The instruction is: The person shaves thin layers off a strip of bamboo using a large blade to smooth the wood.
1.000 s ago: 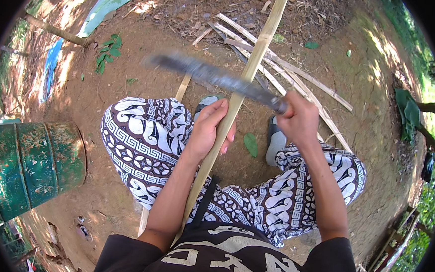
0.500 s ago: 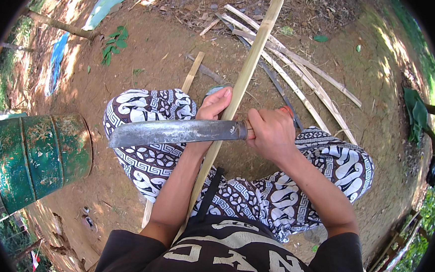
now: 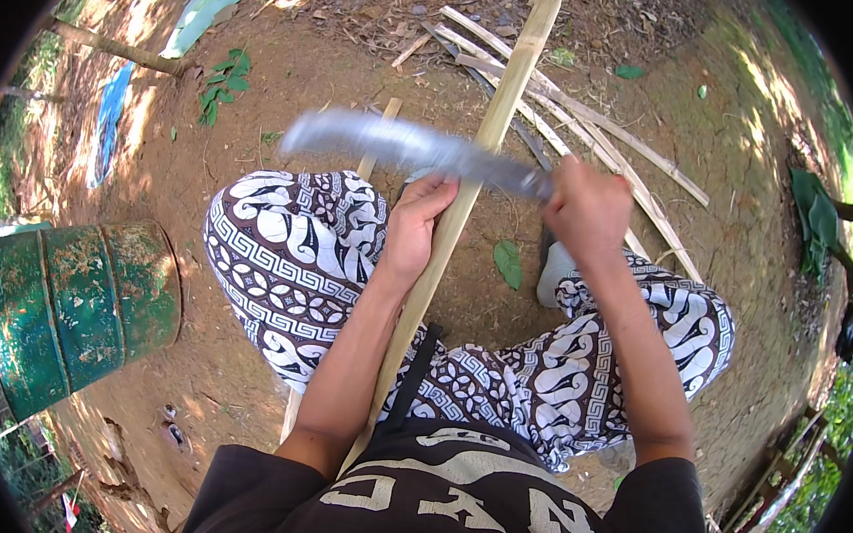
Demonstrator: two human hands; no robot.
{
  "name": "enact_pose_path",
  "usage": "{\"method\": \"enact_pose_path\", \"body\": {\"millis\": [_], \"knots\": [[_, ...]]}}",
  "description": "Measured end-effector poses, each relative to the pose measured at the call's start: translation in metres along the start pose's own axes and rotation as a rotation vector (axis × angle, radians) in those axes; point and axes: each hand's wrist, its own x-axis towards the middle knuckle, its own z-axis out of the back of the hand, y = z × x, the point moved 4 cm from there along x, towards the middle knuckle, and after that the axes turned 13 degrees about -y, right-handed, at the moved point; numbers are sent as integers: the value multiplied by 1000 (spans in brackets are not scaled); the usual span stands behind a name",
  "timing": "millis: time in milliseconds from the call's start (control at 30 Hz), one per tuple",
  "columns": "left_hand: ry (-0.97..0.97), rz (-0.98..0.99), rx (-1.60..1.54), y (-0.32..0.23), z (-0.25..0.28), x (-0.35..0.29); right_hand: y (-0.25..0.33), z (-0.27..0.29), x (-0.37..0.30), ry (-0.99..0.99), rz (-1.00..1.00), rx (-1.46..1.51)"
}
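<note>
A long pale strip of split bamboo or wood (image 3: 432, 282) runs from my waist up past the top edge of the view, slanting right. My left hand (image 3: 412, 234) is closed round it from the left side, at about knee height. In my right hand (image 3: 591, 213) is the handle of a machete (image 3: 395, 145), hidden by my fingers. Its broad steel blade is smeared by motion and points left, crossing over the strip just beyond my left hand. Whether the edge touches the strip I cannot tell.
Several pale strips (image 3: 609, 160) lie on the bare earth ahead to the right. Another strip (image 3: 381, 132) lies beyond my left knee. A rusty green drum (image 3: 82, 304) rests at the left. One green leaf (image 3: 508, 264) lies between my legs.
The machete has swept forward, away from my body, along the strip, with my right hand moving forward and right. My left hand keeps its hold on the strip, nearly still.
</note>
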Motion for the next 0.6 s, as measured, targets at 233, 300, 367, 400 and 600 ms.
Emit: {"method": "enact_pose_path", "body": {"millis": [233, 300, 367, 400, 600], "knots": [[84, -70, 72, -10, -9, -8, -111, 36, 47, -122, -714, -134], [91, -94, 114, -8, -11, -4, -109, 30, 32, -117, -825, 129], [65, -93, 175, -8, -14, -4, -79, 16, 17, 20, -1034, 518], [50, -132, 200, -8, -16, -4, -50, 11, 13, 128, -1172, 735], [-56, -199, 304, -3, -21, -4, 19, 1, 2, 344, -881, 810]]}}
